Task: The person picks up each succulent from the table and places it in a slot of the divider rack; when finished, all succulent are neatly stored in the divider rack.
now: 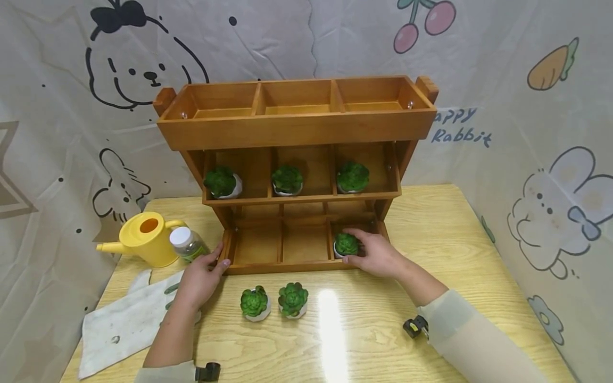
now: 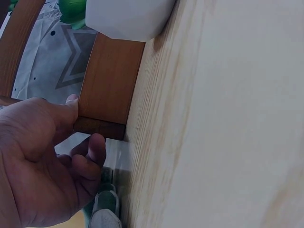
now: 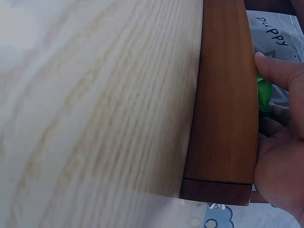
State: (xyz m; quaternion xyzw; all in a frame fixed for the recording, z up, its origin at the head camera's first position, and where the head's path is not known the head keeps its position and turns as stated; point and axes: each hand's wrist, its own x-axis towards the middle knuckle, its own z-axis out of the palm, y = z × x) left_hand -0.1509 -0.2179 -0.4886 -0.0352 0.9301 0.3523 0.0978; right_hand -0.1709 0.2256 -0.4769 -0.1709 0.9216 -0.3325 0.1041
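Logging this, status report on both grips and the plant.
Right grip around potted plant, bottom-right compartment. Left grip touching shelf, lower left. Nothing visibly in the way.

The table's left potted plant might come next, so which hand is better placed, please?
Probably the left hand: though it holds the shelf by its lower left corner, it is nearer that plant, while the right hand holds another plant.

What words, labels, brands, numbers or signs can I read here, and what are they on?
"appy Rabbit": blue lettering on the white cartoon-printed cloth backdrop; the brown wooden tiered shelf hides its start.
"puppy": dark lettering on that backdrop, right-wrist view.
Green label on the clear, white-capped bottle: too small and blurred to read.
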